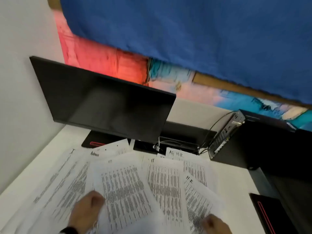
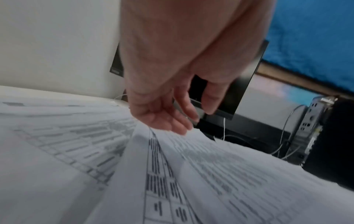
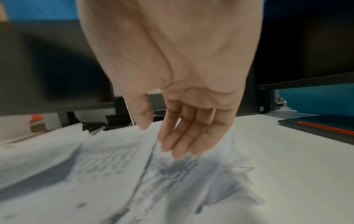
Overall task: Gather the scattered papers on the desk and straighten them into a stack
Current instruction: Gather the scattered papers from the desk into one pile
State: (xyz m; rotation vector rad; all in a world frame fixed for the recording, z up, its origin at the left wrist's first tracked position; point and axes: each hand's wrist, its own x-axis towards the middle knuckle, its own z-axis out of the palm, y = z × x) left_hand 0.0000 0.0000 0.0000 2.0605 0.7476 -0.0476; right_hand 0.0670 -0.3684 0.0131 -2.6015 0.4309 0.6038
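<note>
While flat printed papers [image 1: 128,188] overlap, both hands' fingers relaxed.

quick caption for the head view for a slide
Both hands, left and right, reach onto printed papers fanned across a white desk before a dark monitor.

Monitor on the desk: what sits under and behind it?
Under the monitor a black stand base shows, with the far edges of the papers reaching it and a white cable hanging. Behind is wall; the stand's neck is hidden.
</note>
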